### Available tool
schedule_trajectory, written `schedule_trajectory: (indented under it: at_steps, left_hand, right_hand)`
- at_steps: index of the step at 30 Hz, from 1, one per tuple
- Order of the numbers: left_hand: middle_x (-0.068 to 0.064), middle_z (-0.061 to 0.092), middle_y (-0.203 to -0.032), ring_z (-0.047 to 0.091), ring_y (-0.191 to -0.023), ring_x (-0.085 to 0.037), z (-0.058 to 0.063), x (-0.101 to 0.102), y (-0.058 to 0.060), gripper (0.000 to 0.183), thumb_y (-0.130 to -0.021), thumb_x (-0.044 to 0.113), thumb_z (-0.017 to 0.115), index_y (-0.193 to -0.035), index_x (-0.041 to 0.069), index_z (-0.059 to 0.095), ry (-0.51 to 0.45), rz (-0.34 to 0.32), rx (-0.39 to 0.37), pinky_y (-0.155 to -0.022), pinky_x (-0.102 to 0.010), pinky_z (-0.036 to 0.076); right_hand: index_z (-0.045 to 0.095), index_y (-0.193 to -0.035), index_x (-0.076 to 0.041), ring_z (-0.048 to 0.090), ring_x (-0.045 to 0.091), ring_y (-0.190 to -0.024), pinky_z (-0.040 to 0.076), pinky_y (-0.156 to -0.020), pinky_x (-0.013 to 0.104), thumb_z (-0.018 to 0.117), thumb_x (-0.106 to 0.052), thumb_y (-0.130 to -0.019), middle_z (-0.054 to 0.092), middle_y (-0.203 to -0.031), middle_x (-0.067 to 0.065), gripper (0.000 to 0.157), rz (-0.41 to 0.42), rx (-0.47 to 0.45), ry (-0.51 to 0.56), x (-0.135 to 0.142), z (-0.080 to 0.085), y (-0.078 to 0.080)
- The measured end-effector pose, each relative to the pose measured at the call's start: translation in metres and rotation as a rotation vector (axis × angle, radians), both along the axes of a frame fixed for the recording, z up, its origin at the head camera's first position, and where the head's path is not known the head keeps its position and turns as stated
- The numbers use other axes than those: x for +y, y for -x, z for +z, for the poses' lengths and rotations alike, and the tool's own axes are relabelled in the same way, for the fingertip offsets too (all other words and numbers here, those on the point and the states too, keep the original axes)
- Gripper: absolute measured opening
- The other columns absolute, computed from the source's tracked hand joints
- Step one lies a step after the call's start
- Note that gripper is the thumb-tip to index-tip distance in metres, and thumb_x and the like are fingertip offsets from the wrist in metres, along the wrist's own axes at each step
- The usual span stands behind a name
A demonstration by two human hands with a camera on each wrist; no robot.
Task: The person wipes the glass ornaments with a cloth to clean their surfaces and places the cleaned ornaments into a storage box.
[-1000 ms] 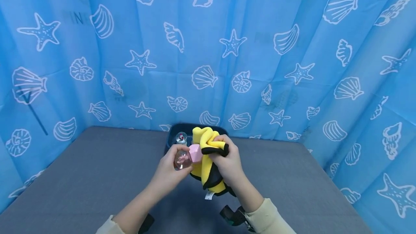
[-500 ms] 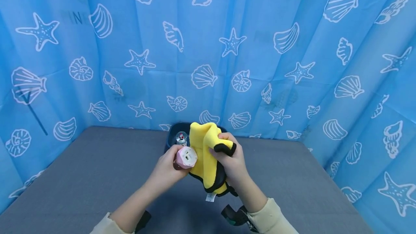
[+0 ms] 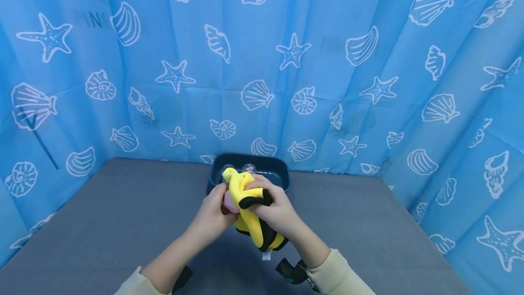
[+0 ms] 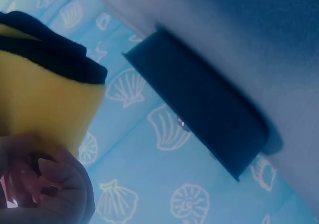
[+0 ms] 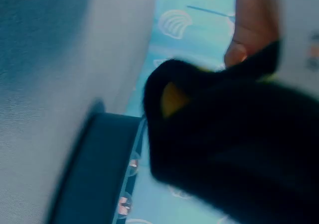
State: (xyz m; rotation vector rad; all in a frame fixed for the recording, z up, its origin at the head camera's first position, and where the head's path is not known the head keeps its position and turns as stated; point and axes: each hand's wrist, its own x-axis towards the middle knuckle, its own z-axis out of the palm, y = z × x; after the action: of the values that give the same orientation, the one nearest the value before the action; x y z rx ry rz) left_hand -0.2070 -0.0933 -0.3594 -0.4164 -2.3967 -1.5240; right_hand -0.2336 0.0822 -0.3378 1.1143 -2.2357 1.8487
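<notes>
My left hand (image 3: 209,213) grips a small snow globe with a faceted pink base (image 3: 230,202). In the left wrist view its clear ball (image 4: 32,184), with a pink figure inside, sits within the curled fingers. A yellow cloth with black edging (image 3: 250,224) is bunched in my right hand (image 3: 277,206), which holds it against the base. Folds of the cloth hide part of the base. Dark edging of the cloth (image 5: 214,149) fills much of the right wrist view, and the right fingers are out of sight there.
Behind the hands, a dark blue bin (image 3: 282,172) stands on the grey table (image 3: 143,222) near the curtain (image 3: 262,58). Inside it are two more globes, one at the back (image 3: 248,168) and one at the left (image 3: 227,167), partly covered by the cloth.
My left hand has turned the globe, showing its white underside half a second ago. The right hand has moved left, bringing the cloth onto the base and uncovering more of the bin.
</notes>
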Motion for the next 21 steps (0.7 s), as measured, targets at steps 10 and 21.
schedule_trajectory:
  at_steps: [10, 21]
  left_hand:
    - [-0.01, 0.053, -0.108, 0.052, -0.094, -0.026, -0.005, 0.003, 0.001, 0.042, -0.076, -0.008, 0.072, -0.114, 0.002, 0.056, 0.031, 0.015, 0.055, -0.08, -0.042, 0.054]
    - [-0.01, 0.056, -0.109, 0.054, -0.096, -0.027, -0.007, 0.003, -0.001, 0.044, -0.074, -0.009, 0.075, -0.113, 0.002, 0.057, -0.007, 0.023, 0.046, -0.083, -0.044, 0.054]
  right_hand:
    - [0.059, -0.1, 0.001, 0.059, 0.021, -0.073, 0.052, -0.064, 0.031, 0.06, 0.002, -0.082, 0.056, -0.096, 0.012, 0.019, -0.229, 0.032, 0.056, -0.009, -0.005, 0.0]
    - [0.052, -0.11, 0.003, 0.061, 0.025, -0.082, 0.054, -0.07, 0.033, 0.063, -0.006, -0.09, 0.054, -0.102, 0.016, 0.024, -0.268, -0.165, 0.206, 0.004, -0.002, 0.006]
